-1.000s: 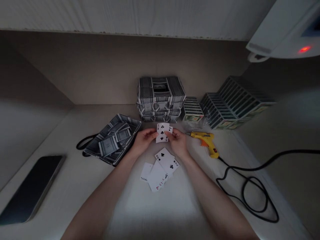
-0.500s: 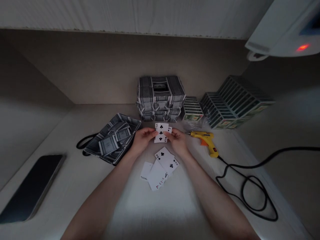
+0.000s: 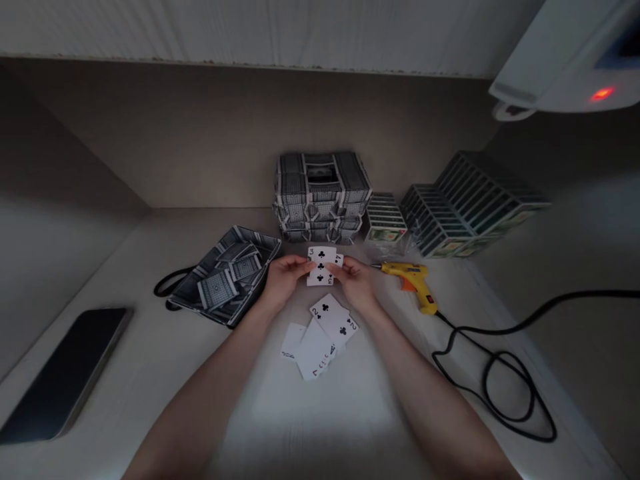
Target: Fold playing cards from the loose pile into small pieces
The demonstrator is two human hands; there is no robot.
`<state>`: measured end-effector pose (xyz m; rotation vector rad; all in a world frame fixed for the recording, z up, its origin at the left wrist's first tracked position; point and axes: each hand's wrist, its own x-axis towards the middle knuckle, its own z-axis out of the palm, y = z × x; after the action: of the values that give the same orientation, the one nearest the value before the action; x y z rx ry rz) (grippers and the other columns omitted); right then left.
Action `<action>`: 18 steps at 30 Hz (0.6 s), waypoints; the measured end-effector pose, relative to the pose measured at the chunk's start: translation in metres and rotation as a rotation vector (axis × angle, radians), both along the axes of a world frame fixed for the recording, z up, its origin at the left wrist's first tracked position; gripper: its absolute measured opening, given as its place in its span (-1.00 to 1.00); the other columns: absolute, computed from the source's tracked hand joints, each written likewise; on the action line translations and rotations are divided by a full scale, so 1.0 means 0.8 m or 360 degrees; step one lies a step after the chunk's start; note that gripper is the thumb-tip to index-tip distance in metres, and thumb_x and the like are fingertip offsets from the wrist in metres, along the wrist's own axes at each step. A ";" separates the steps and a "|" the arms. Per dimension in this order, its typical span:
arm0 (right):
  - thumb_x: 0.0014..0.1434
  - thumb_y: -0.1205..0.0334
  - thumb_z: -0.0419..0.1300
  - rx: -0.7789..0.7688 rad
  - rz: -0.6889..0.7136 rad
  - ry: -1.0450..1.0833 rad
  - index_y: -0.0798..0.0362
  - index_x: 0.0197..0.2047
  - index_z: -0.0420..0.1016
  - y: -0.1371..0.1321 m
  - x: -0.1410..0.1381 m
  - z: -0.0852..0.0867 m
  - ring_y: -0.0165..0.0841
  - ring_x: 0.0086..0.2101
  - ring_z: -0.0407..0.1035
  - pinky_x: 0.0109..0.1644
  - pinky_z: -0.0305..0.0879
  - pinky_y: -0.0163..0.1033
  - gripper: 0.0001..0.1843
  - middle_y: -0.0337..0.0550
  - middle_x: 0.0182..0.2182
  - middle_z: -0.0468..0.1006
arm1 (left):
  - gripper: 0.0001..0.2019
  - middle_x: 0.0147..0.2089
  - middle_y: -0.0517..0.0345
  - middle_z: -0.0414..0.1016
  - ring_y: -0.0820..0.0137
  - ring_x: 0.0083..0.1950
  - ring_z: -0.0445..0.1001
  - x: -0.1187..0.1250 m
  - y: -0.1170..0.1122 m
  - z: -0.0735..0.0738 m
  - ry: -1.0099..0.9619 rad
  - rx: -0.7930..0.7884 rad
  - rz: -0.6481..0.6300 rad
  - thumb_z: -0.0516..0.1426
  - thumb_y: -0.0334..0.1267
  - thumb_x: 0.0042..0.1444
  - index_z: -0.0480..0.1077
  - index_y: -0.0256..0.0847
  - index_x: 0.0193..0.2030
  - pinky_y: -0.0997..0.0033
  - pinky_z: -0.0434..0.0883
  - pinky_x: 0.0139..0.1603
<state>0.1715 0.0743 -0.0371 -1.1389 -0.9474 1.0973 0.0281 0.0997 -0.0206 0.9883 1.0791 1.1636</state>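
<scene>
**Both hands pinch a small fan of cards over the desk middle**

Left hand and right hand meet just above the desk, each gripping one side edge of the fanned cards. Fingers are curled narrow, thumbs on the face. The three of clubs is in front, with a four peeking out behind it on the right. The fan is held upright-ish, face toward the person, just in front of the card-built box and not touching it.

Directly below the hands is a loose pile of face-up cards, overlapping with corners splayed, a two of clubs on top.

On the left side, a card-made tray holds a few face-down cards, and its near corner is just beside the left wrist. A black loop pokes out behind the tray. A dark phone lies well apart near the left desk edge.

On the right side, a yellow glue gun lies near the right hand with its nozzle pointing toward it. Its black cable coils along the right edge. Rows of boxed decks lean against the right wall, with a smaller deck block between them and the box.

There is open room on the near desk between the forearms and the wide strip between phone and tray. The back and right are crowded.
</scene>
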 end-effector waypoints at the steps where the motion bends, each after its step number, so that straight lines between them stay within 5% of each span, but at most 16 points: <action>1: -0.16 0.06 0.31 -0.0005 0.0005 -0.0009 0.09 -0.50 0.45 0.000 0.000 0.001 -0.44 -0.57 0.29 -0.46 0.21 -0.31 -0.73 -0.24 -0.58 0.50 | -0.74 -0.54 0.24 0.45 0.53 -0.50 0.34 0.000 0.000 -0.001 0.0000 0.0002 0.0018 0.35 -0.21 -0.39 0.42 -0.29 -0.55 0.49 0.28 -0.38; 10: -0.17 0.02 0.31 -0.0084 0.0112 -0.0038 0.10 -0.49 0.45 0.000 -0.003 -0.006 -0.43 -0.57 0.30 -0.47 0.24 -0.30 -0.70 -0.22 -0.57 0.50 | -0.77 -0.62 0.32 0.27 0.58 -0.56 0.18 0.004 -0.003 -0.006 0.0170 0.0203 0.0067 0.25 -0.22 -0.20 0.28 -0.28 -0.60 0.55 0.16 -0.49; 18: -0.18 0.02 0.32 -0.0192 0.0240 0.0060 0.09 -0.44 0.48 -0.004 -0.009 -0.004 -0.43 -0.58 0.32 -0.50 0.25 -0.31 -0.69 -0.22 -0.55 0.52 | -0.68 -0.63 0.32 0.12 0.56 -0.56 0.10 0.009 -0.009 -0.016 0.0619 0.0491 0.0164 0.08 -0.10 0.04 0.18 -0.24 -0.61 0.54 0.07 -0.54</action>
<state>0.1644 0.0712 -0.0403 -1.1541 -0.9599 1.3083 0.0353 0.0928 -0.0333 1.4580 1.2903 1.2779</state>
